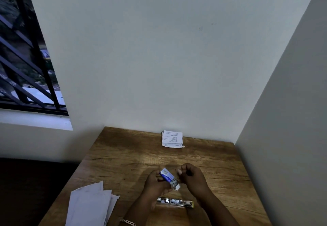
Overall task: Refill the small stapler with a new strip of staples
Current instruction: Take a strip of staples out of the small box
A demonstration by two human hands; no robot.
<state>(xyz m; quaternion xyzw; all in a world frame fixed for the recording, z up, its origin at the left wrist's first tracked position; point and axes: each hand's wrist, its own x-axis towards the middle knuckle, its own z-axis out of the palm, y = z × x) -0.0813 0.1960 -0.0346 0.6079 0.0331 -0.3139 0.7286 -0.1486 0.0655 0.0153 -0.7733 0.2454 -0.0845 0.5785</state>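
Note:
A small blue and white staple box (167, 177) is held tilted above the wooden table (127, 155), with my left hand (155, 183) gripping its left end. The box's lower right end (177, 187) looks open, showing a white flap. My right hand (192, 177) hovers just right of the box with fingers pinched together; whether it holds staples I cannot tell. The shiny metal stapler (175, 202) lies flat on the table below my hands, near the front edge, apart from both hands.
A folded printed paper (172, 138) lies at the back of the table by the wall. Several loose white sheets (92, 206) sit at the front left. A wall bounds the table's right side and a barred window (26, 58) is on the left.

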